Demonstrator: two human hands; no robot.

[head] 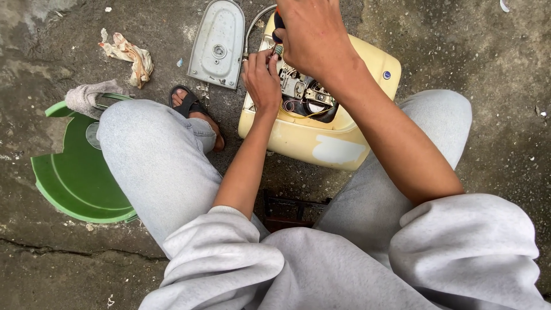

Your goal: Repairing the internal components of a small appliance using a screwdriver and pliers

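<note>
Head view. You sit low over a concrete floor (459,34), knees apart in grey trousers, grey sleeves pushed up.

Your right hand (313,34), at 12 o'clock in the frame, is clenched around the dark handle of a screwdriver (278,26); the handle shows only at the hand's left edge, with a touch of orange at the top. The shaft points down into the open heater. Whether the tip sits on a screw, you cannot tell; the hand hides it.

Your left hand (261,80), just at 7 o'clock of the right one, pinches its fingertips (267,57) together by the tool's tip. What they grip is too small to tell. The heel of this hand rests over the heater's open side.

The heater (333,146), a cream-yellow casing, lies between your knees at 12 to 1 o'clock, its cover off. Inside show a metal terminal block (295,86), yellow wire and a dark ring-shaped seal (313,109).

The grey cover plate (218,43) lies flat on the floor at 11 o'clock, just beside the heater, inner face up. A metal hose (252,26) curves between plate and heater.

At 9 o'clock lies a green plastic lid (77,178), partly under your left knee, with a grey rag (86,95) on its far rim. A crumpled cloth (129,57) lies at 10 o'clock, apart from both. Your sandalled foot (192,109) shows between knee and plate.
</note>
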